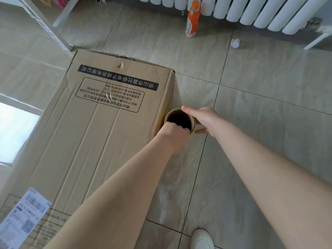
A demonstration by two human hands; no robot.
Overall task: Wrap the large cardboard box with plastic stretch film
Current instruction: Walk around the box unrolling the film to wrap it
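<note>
The box (100,133) lies flat on the floor (260,108), filling its left side. I hold the film roll (179,118) upright against the box's right side. My left hand (172,134) hooks its fingers into the core, likely so it can turn. My right hand (204,119) grips the outside to steady it.

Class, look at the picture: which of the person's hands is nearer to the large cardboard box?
Left. The left hand reaches inside the film roll, right beside the cardboard box; the right hand holds the roll's far side.
</note>
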